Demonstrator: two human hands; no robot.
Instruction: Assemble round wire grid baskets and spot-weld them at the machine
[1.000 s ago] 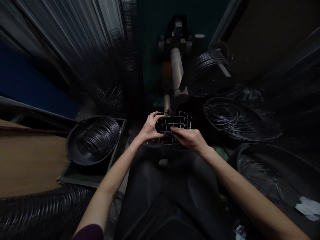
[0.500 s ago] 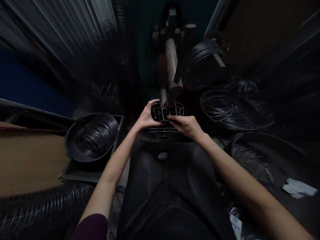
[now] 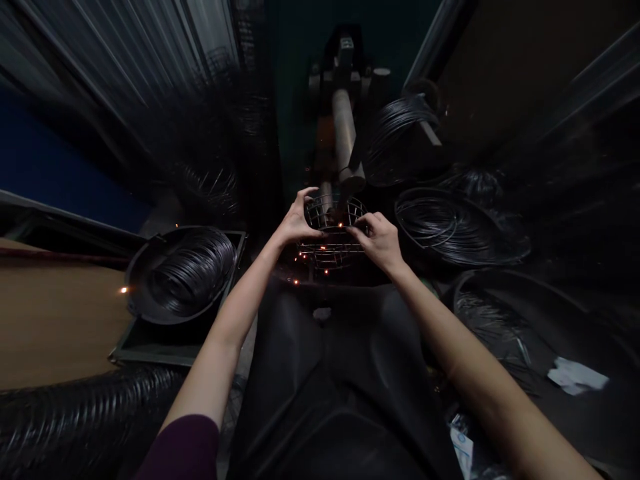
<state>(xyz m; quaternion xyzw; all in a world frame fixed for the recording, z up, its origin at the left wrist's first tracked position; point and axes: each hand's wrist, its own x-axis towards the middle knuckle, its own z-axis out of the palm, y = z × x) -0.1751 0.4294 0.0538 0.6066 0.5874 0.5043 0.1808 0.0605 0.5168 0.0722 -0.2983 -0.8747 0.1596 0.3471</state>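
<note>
- Steel wire basket, a round cage of thin rods, is held upright above the person's lap, just below the end of a pale metal post.
- Left hand curls around the basket's left side, with its fingers up near the top rim.
- Right hand grips the basket's right side, with its fingertips on the wires.
- Both hands are clamped on the basket from opposite sides, apart from each other.
- Orange sparks dot the basket's wires and the space just below it, and one more spark shows further left, beside a dark round pan.
- Pale metal post rises from the basket toward a dark machine head.
- Black wire coils lie on both sides: one in the pan, one beside the post, and a loose one to the right.
- Dark pan sits in a dark tray next to a wooden surface.
- Ribbed black hose runs along the lower left.
- Maroon sleeve covers the left arm above the wrist.
- White paper scrap lies low on the right.
- Small printed packet lies near the lap, its writing too small to read.
</note>
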